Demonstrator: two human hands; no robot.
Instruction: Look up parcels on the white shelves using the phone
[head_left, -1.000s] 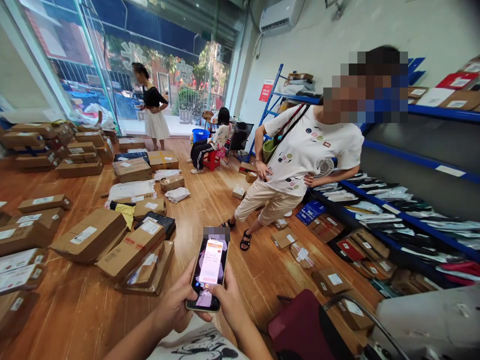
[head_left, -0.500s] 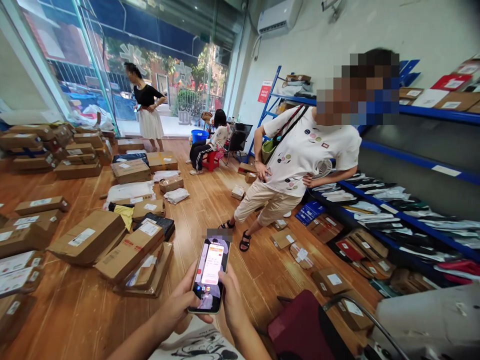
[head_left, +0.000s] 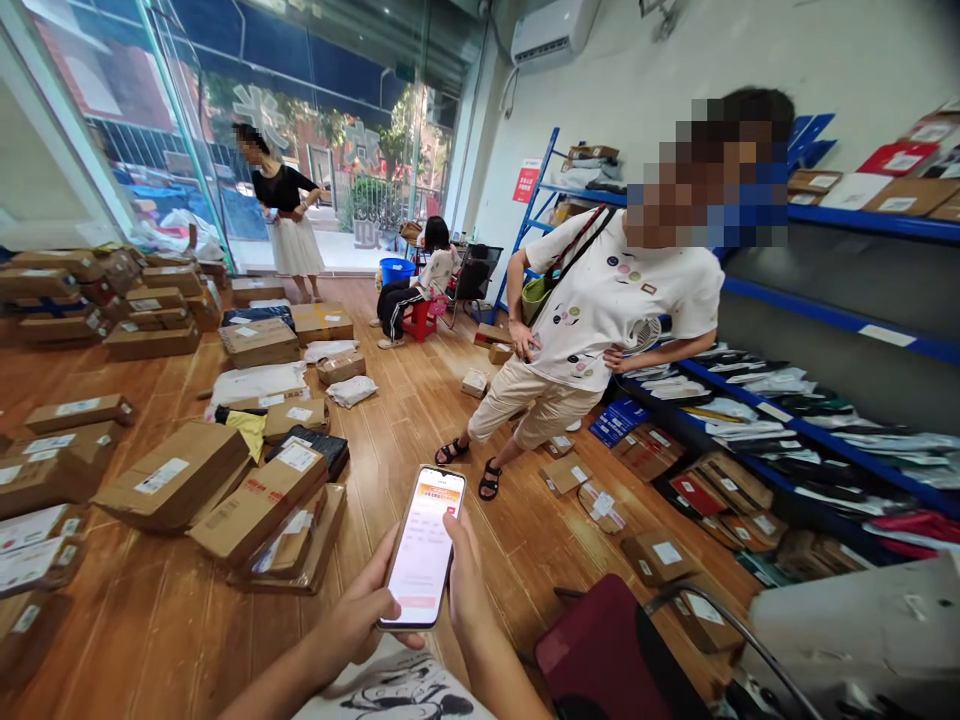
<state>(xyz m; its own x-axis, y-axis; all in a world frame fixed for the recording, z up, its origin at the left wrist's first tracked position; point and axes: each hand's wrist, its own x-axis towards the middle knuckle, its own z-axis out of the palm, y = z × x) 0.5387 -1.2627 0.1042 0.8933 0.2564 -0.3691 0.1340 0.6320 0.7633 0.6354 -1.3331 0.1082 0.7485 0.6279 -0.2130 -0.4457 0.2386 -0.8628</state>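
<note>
Fingers [head_left: 390, 553] of the left hand [head_left: 360, 620] are wrapping the phone [head_left: 424, 547] from its left edge, while the right hand [head_left: 466, 590] is gripping its right edge, thumb lying along the side. Both hands are holding the phone upright above the floor [head_left: 172, 630], its screen glowing white. Boxes [head_left: 259, 505] are lying on the floor to the left. A person in a white shirt [head_left: 622, 300] is leaning beside the blue shelf [head_left: 825, 440], well apart from the phone.
</note>
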